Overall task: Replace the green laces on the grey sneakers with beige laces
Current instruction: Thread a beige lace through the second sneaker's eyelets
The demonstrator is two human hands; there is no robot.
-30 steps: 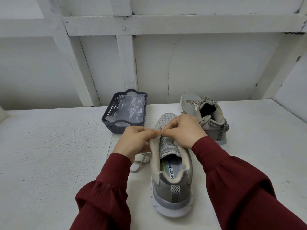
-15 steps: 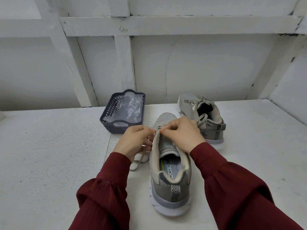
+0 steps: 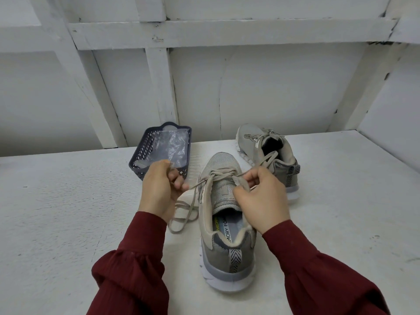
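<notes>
Basket [image 3: 141, 153] left, second sneaker [image 3: 248, 138] right

You have soft, even, fairly bright light with a cool grey cast and no hard shadows. Only a faint shadow hugs the sole of the near sneaker [image 3: 227, 278] on the white counter [image 3: 68, 212]. The crinkled plastic [image 3: 172, 144] in the basket [image 3: 139, 155] shows small glints. The wide lens bows the wall beams [image 3: 227, 34] toward the edges. Your left hand [image 3: 159, 189] looks slightly soft along its far edge, and the beige lace [image 3: 196, 184] reads low in contrast against the counter.
</notes>
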